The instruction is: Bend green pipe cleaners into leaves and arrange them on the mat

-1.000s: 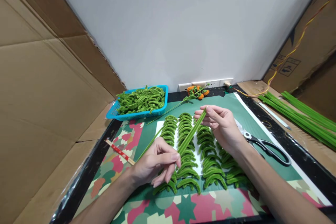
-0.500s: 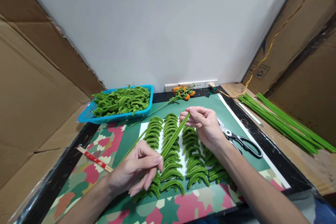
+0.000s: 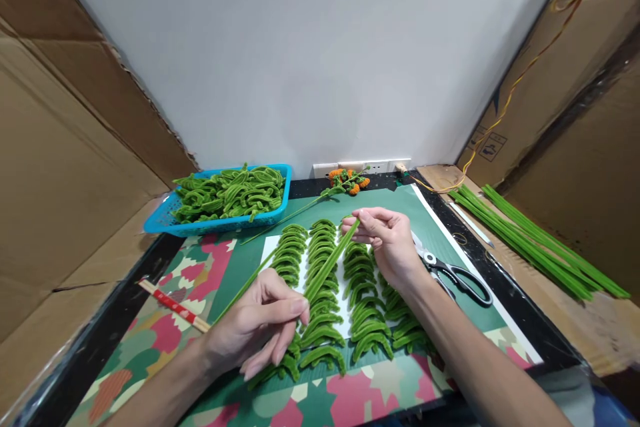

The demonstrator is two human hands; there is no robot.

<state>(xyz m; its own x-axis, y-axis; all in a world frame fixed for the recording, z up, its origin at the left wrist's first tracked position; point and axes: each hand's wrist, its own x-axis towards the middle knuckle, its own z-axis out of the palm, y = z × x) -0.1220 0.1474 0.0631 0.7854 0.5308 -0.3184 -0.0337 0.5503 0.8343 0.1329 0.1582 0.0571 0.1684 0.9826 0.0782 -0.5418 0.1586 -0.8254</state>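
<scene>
A green fuzzy pipe cleaner bundle (image 3: 331, 264) slants between my hands, above rows of curved green pieces. My left hand (image 3: 267, 320) pinches its lower end between thumb and forefinger. At the upper end, the thumb and fingertips of my right hand (image 3: 393, 240) close on it. Whether the bundle is separate strands or one folded strand, I cannot tell. Another thin green length (image 3: 245, 285) shows behind my left hand. Curved green pipe cleaner pieces (image 3: 371, 330) lie in overlapping columns on a white sheet (image 3: 270, 248) and the green mat (image 3: 400, 203); my forearms hide some.
A blue basket (image 3: 215, 223) heaped with green pieces stands back left, near an orange flower stem (image 3: 345, 180). Black-handled scissors (image 3: 465, 283) lie beyond my right wrist. Long green pipe cleaners (image 3: 530, 247) and a white pen-like stick (image 3: 471, 224) lie right; wrapped chopsticks (image 3: 173, 305) left.
The whole view has shifted slightly, so the table appears a little further left. Both hands keep nearly the same pose, with the green bundle still between them.
</scene>
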